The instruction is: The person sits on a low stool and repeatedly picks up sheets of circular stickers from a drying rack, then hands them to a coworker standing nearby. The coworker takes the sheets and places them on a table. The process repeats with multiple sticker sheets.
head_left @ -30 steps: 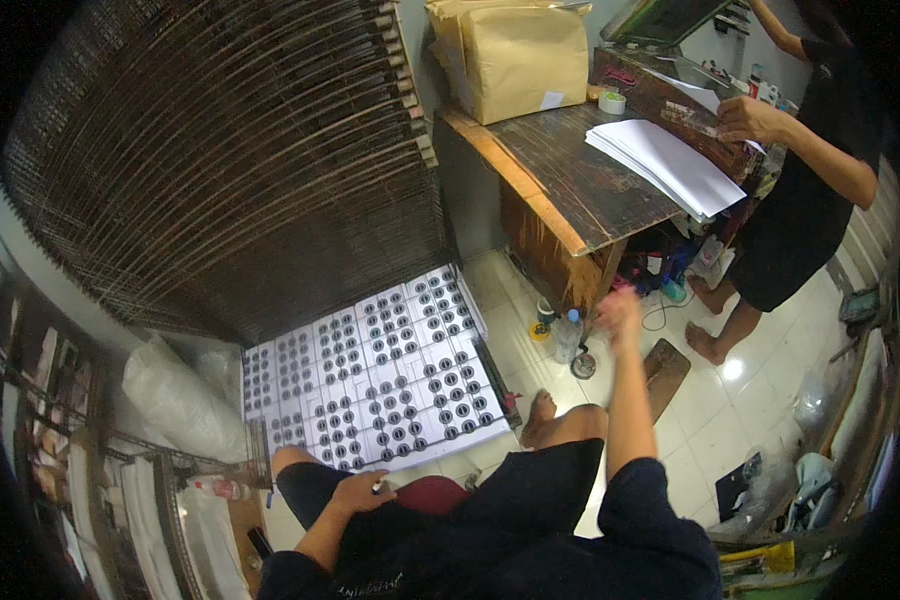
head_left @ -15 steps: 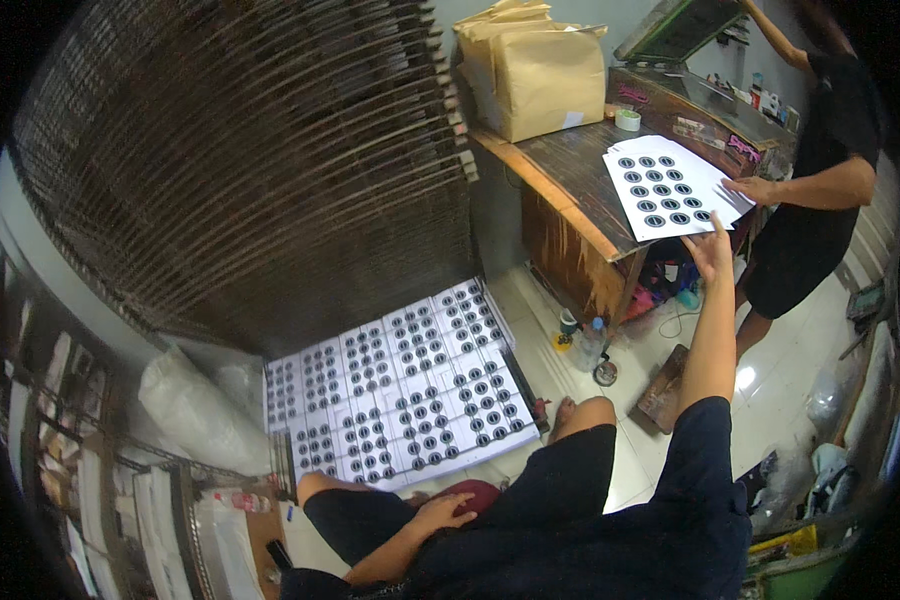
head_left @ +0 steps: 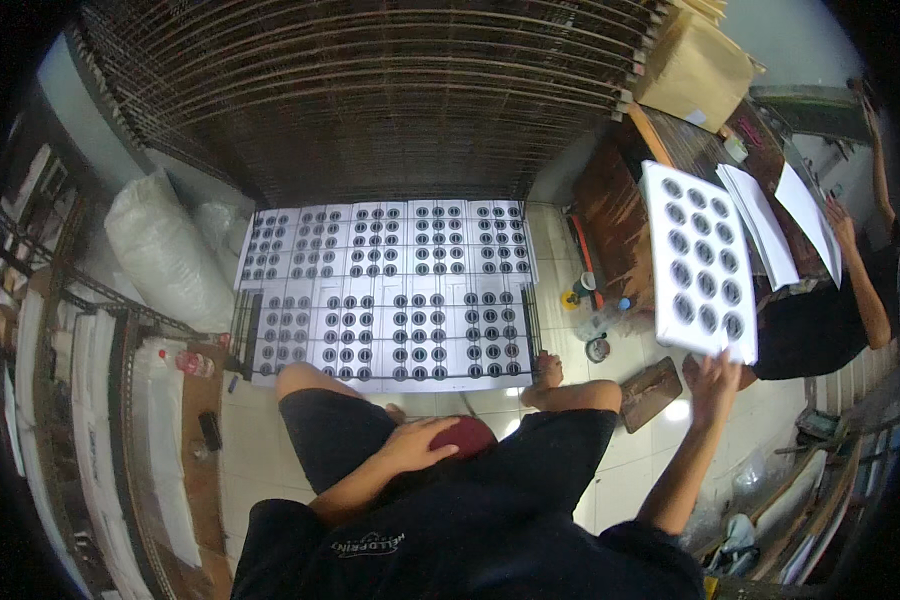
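Right hand (head_left: 714,378), arm raised, pinches a printed sheet (head_left: 698,262); left hand (head_left: 417,445) rests loosely curled on thigh.

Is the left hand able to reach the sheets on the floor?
Probably yes. The left hand rests on the red stool between the knees, holding nothing, and the sheets lie just ahead with nothing between.

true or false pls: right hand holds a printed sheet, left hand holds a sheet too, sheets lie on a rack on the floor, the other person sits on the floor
1. The right hand holds a printed sheet. True.
2. The left hand holds a sheet too. False: it rests on the lap by a red seat, holding nothing.
3. Printed sheets lie on the rack on the floor. True.
4. The other person sits on the floor. False: they are at the table, handling paper.
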`<state>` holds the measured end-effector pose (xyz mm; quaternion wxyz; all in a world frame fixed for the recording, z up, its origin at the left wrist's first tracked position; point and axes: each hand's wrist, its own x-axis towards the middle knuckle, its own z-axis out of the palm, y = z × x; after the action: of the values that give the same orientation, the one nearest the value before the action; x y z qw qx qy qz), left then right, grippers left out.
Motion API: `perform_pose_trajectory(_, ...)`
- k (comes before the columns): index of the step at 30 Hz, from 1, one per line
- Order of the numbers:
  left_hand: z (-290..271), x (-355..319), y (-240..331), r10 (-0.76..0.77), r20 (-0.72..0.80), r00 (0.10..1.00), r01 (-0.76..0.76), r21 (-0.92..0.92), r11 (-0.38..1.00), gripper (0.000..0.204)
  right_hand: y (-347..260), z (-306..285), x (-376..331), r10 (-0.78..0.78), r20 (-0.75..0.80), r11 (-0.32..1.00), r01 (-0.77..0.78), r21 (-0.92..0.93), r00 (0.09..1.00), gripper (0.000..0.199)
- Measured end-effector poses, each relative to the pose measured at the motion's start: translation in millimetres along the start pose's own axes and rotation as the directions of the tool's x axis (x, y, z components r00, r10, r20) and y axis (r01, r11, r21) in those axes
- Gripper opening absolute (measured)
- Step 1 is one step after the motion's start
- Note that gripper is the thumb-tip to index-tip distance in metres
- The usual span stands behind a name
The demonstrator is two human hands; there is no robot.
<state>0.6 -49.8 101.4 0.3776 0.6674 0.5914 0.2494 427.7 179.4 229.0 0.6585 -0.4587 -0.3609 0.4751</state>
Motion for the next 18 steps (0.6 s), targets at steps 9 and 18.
perform_pose_trajectory(9,-103.1,-76.2,-47.4,-0.051,-0.519,0.853,0.256,0.332,0.908,0.045,101.1,97.6,-52.0,0.308,0.133,0.943,-0.320,0.086,0.942,0.043)
perform_pose_trajectory(18,-103.8,-62.2,-74.3,-0.133,-0.607,0.783,0.322,0.213,0.923,0.031,334.3,178.7,101.5,0.383,0.212,0.894,-0.418,0.158,0.899,0.038)
